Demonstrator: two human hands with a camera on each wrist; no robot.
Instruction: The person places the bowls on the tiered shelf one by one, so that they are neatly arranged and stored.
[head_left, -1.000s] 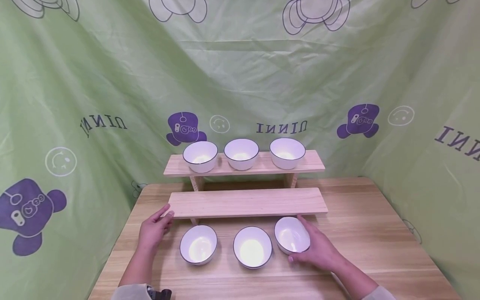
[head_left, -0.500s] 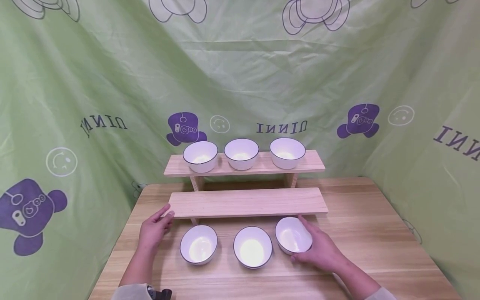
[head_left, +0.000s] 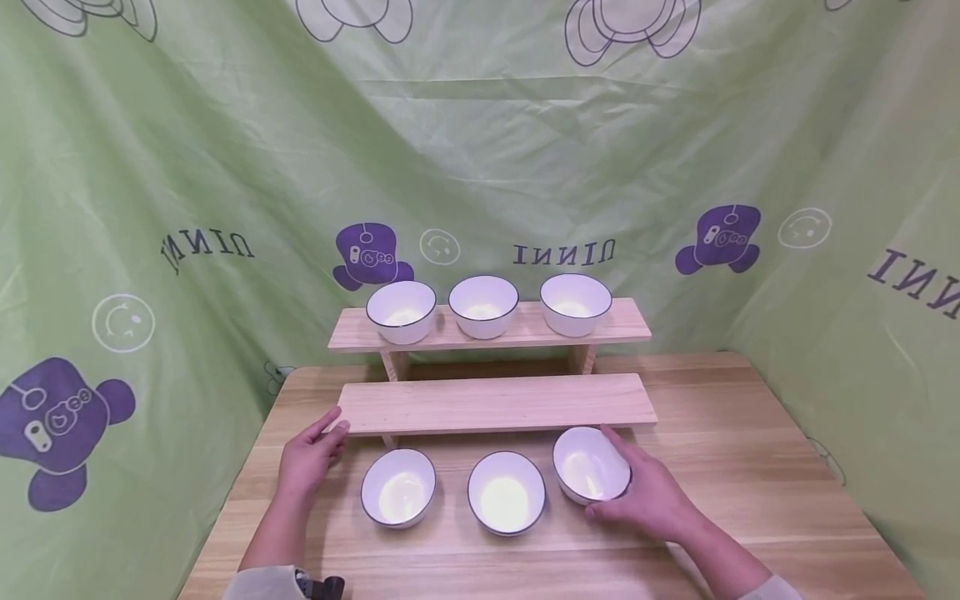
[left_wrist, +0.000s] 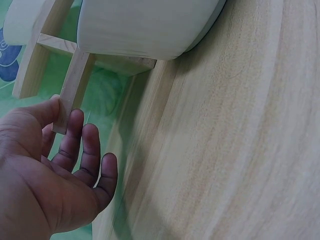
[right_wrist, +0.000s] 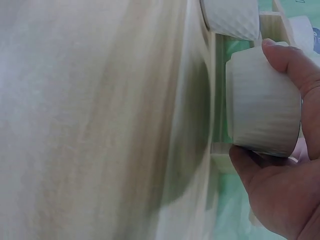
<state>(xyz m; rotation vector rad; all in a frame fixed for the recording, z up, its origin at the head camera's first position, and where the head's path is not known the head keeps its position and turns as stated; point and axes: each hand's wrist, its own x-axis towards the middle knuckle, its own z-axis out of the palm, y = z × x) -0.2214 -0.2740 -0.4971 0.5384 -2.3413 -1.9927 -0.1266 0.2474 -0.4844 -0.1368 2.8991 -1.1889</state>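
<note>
My right hand grips a white bowl with a dark rim, thumb and fingers on opposite sides of its wall. In the right wrist view this ribbed bowl hangs just above the tabletop, slightly apart from it. At the left end of the lower board of a two-tier wooden shelf, my left hand pinches the corner; in the left wrist view the thumb and a finger hold the board end while other fingers curl loosely. A left bowl and a middle bowl stand on the table before the shelf.
Along the upper board sit three matching bowls: left, middle and right. Wooden supports join the boards. A green printed curtain surrounds the wooden table at the back and sides.
My right hand and the bowl in it have shifted slightly to the right and a little toward the shelf. The left hand stays at the board's end.
</note>
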